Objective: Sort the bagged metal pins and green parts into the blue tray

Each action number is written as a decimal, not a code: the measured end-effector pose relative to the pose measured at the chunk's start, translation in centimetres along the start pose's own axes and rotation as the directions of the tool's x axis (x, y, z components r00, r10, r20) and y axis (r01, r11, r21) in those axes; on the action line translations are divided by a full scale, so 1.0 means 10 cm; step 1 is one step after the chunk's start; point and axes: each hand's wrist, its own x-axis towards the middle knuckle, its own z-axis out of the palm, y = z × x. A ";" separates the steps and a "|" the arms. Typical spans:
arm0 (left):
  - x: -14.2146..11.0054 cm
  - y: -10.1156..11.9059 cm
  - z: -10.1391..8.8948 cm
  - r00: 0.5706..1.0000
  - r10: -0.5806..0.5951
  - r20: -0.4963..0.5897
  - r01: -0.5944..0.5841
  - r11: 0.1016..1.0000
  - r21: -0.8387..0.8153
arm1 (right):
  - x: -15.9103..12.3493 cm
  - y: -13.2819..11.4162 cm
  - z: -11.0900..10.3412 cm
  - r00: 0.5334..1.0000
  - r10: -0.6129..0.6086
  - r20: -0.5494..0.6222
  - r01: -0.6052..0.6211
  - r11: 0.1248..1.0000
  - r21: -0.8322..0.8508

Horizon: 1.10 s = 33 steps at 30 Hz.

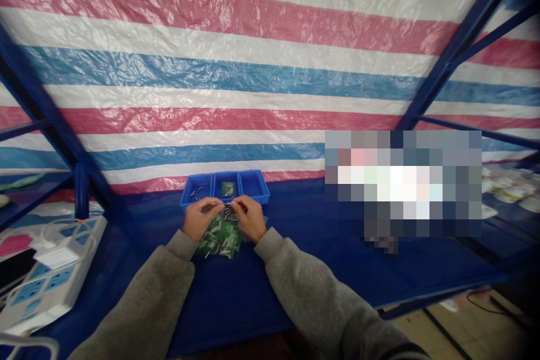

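My left hand (202, 218) and my right hand (252, 218) meet fingertip to fingertip, both closed in a pinch. Between them is a thin, shiny metal piece (228, 204), too small to identify. Just below lies a heap of green and clear plastic packets (220, 239), with slim metal pieces mixed in. Right behind my hands stands a blue tray (253, 172) with three compartments. A few thin metal pieces (196, 191) lie in its left compartment, and a green packet (228, 188) is in the middle one.
The blue table (228, 304) runs beneath everything. To the left are a white power strip (54, 287) and a white charger with cables (59, 250). Blue metal posts (80, 191) and a striped plastic sheet (236, 118) enclose the back. A pixelated patch hides the right side.
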 end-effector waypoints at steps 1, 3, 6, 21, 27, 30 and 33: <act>0.00 -0.01 0.01 1.000 -0.018 0.010 0.019 0.999 -0.040 | 0.00 0.00 0.00 1.000 0.001 -0.002 -0.001 1.000 -0.008; 0.01 -0.01 0.02 0.999 -0.031 0.018 0.033 0.997 -0.065 | 0.00 0.01 0.01 1.000 0.007 -0.010 -0.007 0.999 -0.031; 0.01 0.03 0.01 1.000 -0.010 0.004 0.010 0.999 -0.047 | 0.00 0.03 0.01 0.999 0.019 -0.030 -0.021 0.998 -0.054; 0.01 0.02 -0.07 0.975 0.196 0.107 -0.222 0.896 0.384 | 0.01 0.02 -0.01 0.992 0.080 -0.101 -0.081 0.997 -0.002; 0.01 0.03 -0.07 0.940 0.288 0.182 -0.338 0.853 0.398 | 0.01 0.03 0.00 0.994 0.070 -0.081 -0.070 0.997 0.014; 0.01 0.03 -0.07 0.933 0.280 0.227 -0.351 0.851 0.391 | 0.00 0.04 0.01 0.995 0.066 -0.079 -0.066 0.998 0.009; 0.01 0.02 -0.06 0.934 0.265 0.238 -0.339 0.867 0.366 | 0.00 0.05 0.02 0.996 0.061 -0.070 -0.061 0.998 0.009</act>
